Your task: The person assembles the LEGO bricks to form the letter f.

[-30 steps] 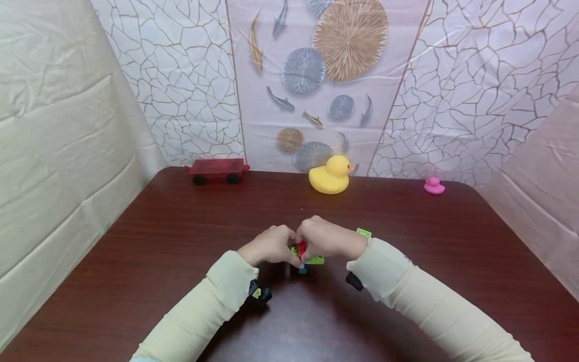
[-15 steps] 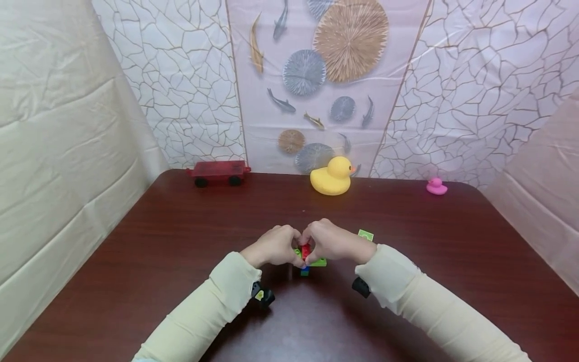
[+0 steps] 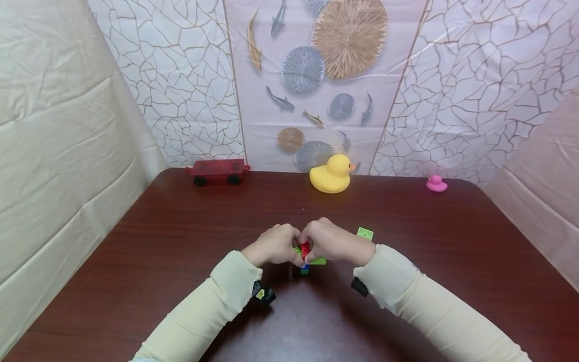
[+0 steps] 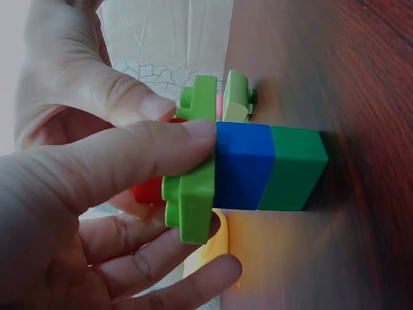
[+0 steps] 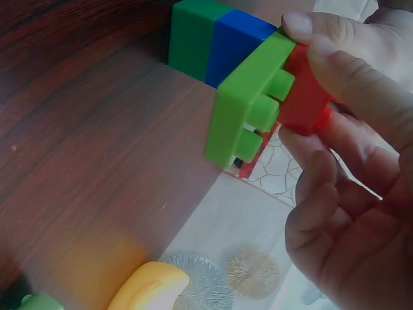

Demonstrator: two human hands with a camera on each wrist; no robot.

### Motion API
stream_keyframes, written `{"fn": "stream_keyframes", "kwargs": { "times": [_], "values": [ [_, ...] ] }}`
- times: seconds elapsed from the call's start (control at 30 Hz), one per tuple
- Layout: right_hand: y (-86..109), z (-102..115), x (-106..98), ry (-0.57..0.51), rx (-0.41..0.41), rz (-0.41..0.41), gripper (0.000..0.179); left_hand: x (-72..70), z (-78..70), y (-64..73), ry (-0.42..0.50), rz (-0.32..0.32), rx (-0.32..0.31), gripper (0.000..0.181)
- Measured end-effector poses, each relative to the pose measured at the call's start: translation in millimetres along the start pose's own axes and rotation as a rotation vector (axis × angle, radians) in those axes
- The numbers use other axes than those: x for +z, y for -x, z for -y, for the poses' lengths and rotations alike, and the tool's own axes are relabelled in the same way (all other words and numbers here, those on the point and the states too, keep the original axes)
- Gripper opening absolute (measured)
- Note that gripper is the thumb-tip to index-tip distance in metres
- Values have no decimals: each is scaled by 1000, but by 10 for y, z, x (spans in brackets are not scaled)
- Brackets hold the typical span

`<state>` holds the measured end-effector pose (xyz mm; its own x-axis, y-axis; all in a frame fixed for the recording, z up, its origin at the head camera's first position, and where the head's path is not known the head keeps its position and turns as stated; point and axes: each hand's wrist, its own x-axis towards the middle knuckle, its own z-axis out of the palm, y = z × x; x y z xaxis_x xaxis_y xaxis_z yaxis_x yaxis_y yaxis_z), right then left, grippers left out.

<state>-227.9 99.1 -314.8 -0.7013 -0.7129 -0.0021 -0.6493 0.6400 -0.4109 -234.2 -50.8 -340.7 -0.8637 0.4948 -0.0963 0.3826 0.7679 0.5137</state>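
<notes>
Apparently for steadiness, the left hand pinches the light-green block while the right hand pinches the red block.

Stacked bricks, mid-frame in the left wrist view: smooth plastic, low sheen. Tabletop, across the head view's lower half: wood-look, smooth, glossy. Wagon, left of centre: translucent plastic. Backdrop, top: creased printed cloth. Sleeves, bottom: matt cloth.
</notes>
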Motion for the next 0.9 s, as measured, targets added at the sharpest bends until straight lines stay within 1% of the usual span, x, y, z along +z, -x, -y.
{"fn": "stream_keyframes", "kwargs": {
  "times": [0.1,0.13,0.23,0.3,0.37,0.43,0.5,0.6,0.7,0.83,0.9],
  "values": [
    [17,-4,-6,-11,37,10,17,11,-8,-8,-18,4,-24,31],
    [29,-6,-9,8,47,12,19,15,-14,-13,-22,7,-29,31],
    [76,-12,-34,119,49,6,29,28,-36,-29,-19,14,-35,31],
    [111,-24,-74,212,36,-25,34,29,-48,-38,-23,12,-41,32],
    [150,-51,-139,277,30,-75,39,24,-57,-41,-30,8,-51,31],
    [192,-102,-221,300,59,-116,39,12,-62,-38,-42,4,-67,31],
    [238,-182,-302,314,99,-137,38,2,-65,-31,-47,2,-80,31],
    [323,-346,-381,324,164,-114,32,-10,-69,-19,-47,2,-93,33],
    [427,-532,-401,339,212,-79,28,-11,-72,-15,-45,0,-97,34],
    [535,-728,-346,323,297,-31,27,-4,-70,-19,-40,3,-107,35],
    [561,-794,-290,317,341,-16,31,-2,-73,-19,-38,4,-113,36]
  ]
}}
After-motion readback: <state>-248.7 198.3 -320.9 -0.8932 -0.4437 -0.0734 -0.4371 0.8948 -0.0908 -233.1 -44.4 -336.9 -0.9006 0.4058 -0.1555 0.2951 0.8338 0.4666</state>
